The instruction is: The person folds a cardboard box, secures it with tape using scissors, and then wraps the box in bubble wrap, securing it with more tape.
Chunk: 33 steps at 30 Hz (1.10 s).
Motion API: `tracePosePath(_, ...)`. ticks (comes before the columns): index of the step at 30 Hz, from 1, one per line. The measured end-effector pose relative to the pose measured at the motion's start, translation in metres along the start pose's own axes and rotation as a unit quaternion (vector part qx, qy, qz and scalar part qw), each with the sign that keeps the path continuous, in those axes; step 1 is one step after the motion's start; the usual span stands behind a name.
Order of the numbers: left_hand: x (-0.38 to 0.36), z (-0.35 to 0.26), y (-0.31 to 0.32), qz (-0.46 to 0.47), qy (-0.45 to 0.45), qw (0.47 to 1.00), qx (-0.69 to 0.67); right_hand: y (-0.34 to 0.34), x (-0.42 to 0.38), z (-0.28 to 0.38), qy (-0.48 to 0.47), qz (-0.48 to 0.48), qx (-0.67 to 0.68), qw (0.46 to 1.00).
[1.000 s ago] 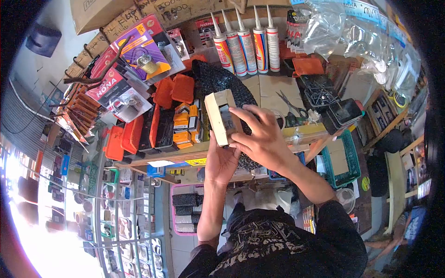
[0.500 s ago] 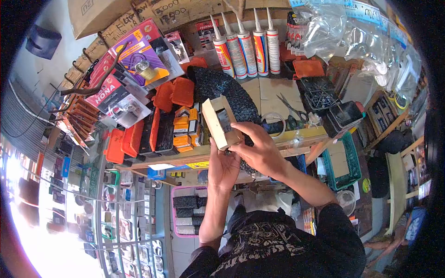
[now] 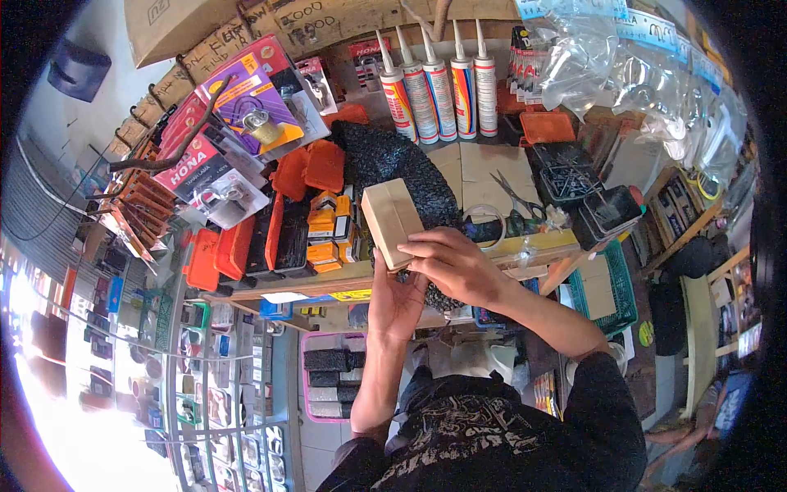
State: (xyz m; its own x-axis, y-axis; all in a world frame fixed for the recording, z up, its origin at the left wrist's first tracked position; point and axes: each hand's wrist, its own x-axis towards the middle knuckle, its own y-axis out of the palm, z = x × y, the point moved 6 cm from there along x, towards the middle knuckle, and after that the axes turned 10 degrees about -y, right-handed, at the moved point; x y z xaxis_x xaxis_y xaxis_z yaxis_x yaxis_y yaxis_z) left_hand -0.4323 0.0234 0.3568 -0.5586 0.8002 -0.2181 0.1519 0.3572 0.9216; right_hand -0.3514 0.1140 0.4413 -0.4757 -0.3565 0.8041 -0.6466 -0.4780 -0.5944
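Observation:
A small brown cardboard box (image 3: 392, 215) stands tilted above the front edge of the bench, its plain outer faces toward me. My left hand (image 3: 395, 305) supports it from below, thumb against its lower left side. The fingers of my right hand (image 3: 452, 264) are closed on its lower right side. What the box contains is hidden. Behind it lies a black bubble-wrap sheet (image 3: 393, 160). Small yellow-and-orange boxes (image 3: 329, 230) are stacked to the left of the box.
Sealant tubes (image 3: 439, 94) stand at the back of the bench. Scissors (image 3: 516, 194), a tape roll (image 3: 489, 228) and a black tray of screws (image 3: 566, 176) lie to the right. Padlock packs (image 3: 261, 123) hang at left above orange-lidded boxes (image 3: 234, 250). Another person's arm (image 3: 697, 430) shows at lower right.
The box has turned in my hands: its open side with a dark item inside faced me earlier, and plain cardboard faces show now. My right fingers have moved over its lower right side.

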Motion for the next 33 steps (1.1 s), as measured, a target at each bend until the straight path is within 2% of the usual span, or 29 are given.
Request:
tracePosePath(4,0.002,0.001,-0.003,0.004,-0.012,1.000,-0.014,0.002,-0.004,-0.010,0.037,-0.033,0.031,0.998)
tracePosePath(6,0.003,0.003,-0.002,0.036,-0.032,0.999,-0.021,0.002,-0.007,-0.017,0.068,-0.050,0.054,0.995)
tracePosePath(10,0.002,0.005,0.003,0.017,-0.043,0.999,-0.008,0.000,-0.010,-0.021,0.094,-0.060,0.053,0.992)
tracePosePath(16,0.003,-0.004,0.006,0.033,-0.019,0.998,0.046,-0.003,-0.007,-0.022,0.123,-0.082,-0.001,0.989)
tracePosePath(18,0.003,-0.009,0.006,0.025,-0.006,0.996,0.081,0.000,-0.011,-0.028,0.181,-0.091,0.046,0.978)
tracePosePath(20,0.004,-0.011,0.006,0.023,0.011,0.995,0.098,0.002,-0.014,-0.030,0.181,-0.086,0.042,0.979)
tracePosePath(22,0.004,-0.014,0.004,0.023,0.027,0.993,0.117,0.013,-0.026,-0.041,0.238,-0.097,0.109,0.960)
tracePosePath(24,0.004,-0.023,0.002,0.043,0.048,0.978,0.200,0.022,-0.036,-0.048,0.251,-0.117,0.111,0.954)
tracePosePath(25,0.007,-0.025,-0.003,0.043,0.047,0.978,0.200,0.022,-0.040,-0.050,0.261,-0.137,0.114,0.949)
tracePosePath(26,0.009,-0.030,-0.012,0.001,0.067,0.968,0.241,0.023,-0.041,-0.053,0.262,-0.137,0.113,0.948)
tracePosePath(27,0.011,-0.034,-0.021,-0.041,0.086,0.955,0.281,0.017,-0.039,-0.053,0.236,-0.140,0.035,0.961)
tracePosePath(28,0.012,-0.035,-0.026,-0.043,0.084,0.955,0.280,0.013,-0.037,-0.052,0.207,-0.141,-0.043,0.967)
tracePosePath(29,0.014,-0.041,-0.029,-0.068,0.118,0.928,0.347,0.013,-0.036,-0.052,0.185,-0.118,-0.097,0.971)
tracePosePath(30,0.015,-0.046,-0.028,-0.093,0.152,0.893,0.413,0.016,-0.038,-0.056,0.187,-0.118,-0.095,0.971)
tracePosePath(32,0.019,-0.051,-0.024,-0.095,0.172,0.888,0.416,0.024,-0.041,-0.062,0.147,-0.121,-0.087,0.978)
tracePosePath(33,0.022,-0.058,-0.021,-0.107,0.203,0.837,0.496,0.027,-0.042,-0.064,0.153,-0.091,-0.110,0.978)
